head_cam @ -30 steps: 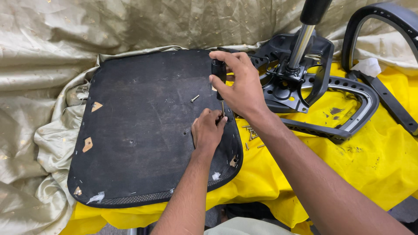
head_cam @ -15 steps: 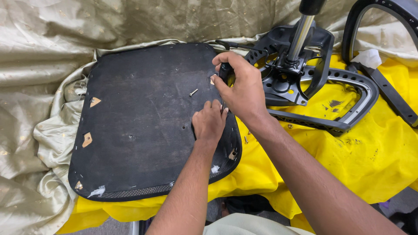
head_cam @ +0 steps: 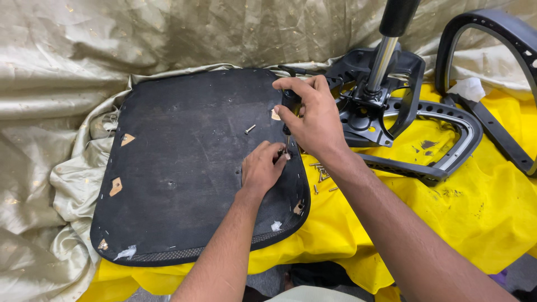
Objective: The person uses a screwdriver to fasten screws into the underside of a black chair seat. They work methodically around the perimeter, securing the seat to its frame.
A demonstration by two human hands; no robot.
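A seat pad (head_cam: pixel 184 168) is laid on a plastic sheet (head_cam: pixel 481 207), with cloth (head_cam: pixel 168 33) spread behind and left. A loose screw (head_cam: pixel 250 129) is set on the pad. Right of it a chair mechanism (head_cam: pixel 386 106) is placed, a curved frame (head_cam: pixel 492 33) farther right.

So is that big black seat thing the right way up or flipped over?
Flipped over. The black seat lies flat on the cloth with its fabric-covered underside up, torn holes showing wood. A loose screw rests on it, and the right hand holds a screwdriver against it.
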